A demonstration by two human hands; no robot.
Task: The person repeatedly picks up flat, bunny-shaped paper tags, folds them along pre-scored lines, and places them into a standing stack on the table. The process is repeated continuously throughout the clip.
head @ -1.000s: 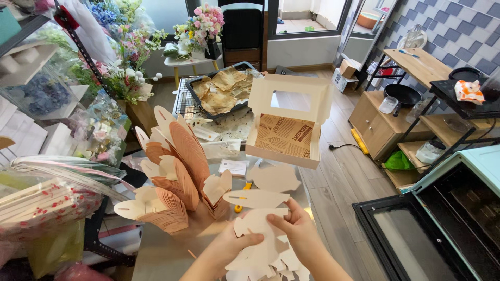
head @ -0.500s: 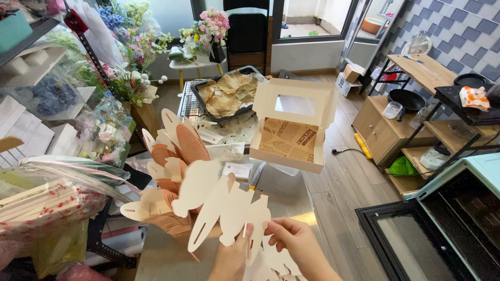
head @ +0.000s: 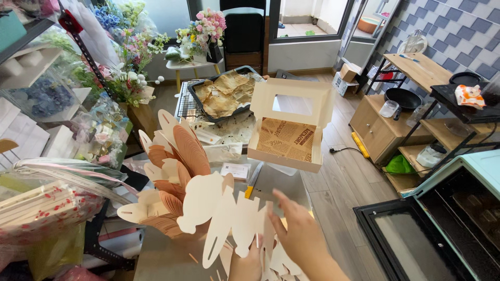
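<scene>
Risk, bend: the cutouts [head: 229, 221] are thin card with long lobes; a tight pinch or a twist could crease or tear one.
Risk, knock: the fan of standing cards [head: 174, 171] rises just left of the cutouts; a sweep that way could topple it.
Risk, slip: several sheets overlap, so one could slide loose and drop at the table's [head: 166, 257] near edge.
Left hand [head: 249, 264]: pinches the cutouts from below, fingers closed on the lower edge.
Right hand [head: 298, 234]: fingers spread wide, flat against the cutouts' right side.
Cutouts: upright between both hands, over the near edge.
Box [head: 288, 127]: open, well apart, toward the far edge.
</scene>
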